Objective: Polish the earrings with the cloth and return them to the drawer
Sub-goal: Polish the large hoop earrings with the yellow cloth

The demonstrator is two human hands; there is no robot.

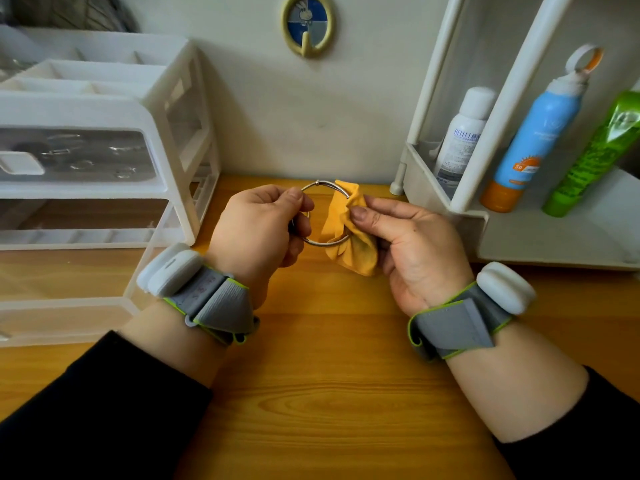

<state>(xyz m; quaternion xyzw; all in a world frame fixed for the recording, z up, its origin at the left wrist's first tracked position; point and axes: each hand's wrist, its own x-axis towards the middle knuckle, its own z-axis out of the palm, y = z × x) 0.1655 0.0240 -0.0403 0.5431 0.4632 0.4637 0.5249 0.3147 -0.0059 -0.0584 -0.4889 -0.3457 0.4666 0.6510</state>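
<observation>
Black sleeves (104,410); grey green-edged wristbands (218,303), white pods (173,268).

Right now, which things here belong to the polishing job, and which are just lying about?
In the job: hoop earring, yellow cloth, left hand, right hand, drawer unit.
Lying about: white spray bottle, blue sunscreen can, green tube, wall hook.

1. The hoop earring (322,242) is thin silvery metal, polished and glinting.
2. The cloth (353,252) is soft yellow-orange fabric, matt and crumpled.
3. The desk (329,375) shows wood grain, smooth with a mild sheen.
4. The drawer unit (169,133) has a smooth white plastic frame, and its open drawer (69,282) is clear, slightly frosted plastic.
5. The wrist straps (221,299) are grey woven fabric carrying smooth white plastic pods.
6. The blue spray can (533,133) and green tube (595,150) look glossy.
7. The sleeves (104,410) are black matt cloth.
</observation>
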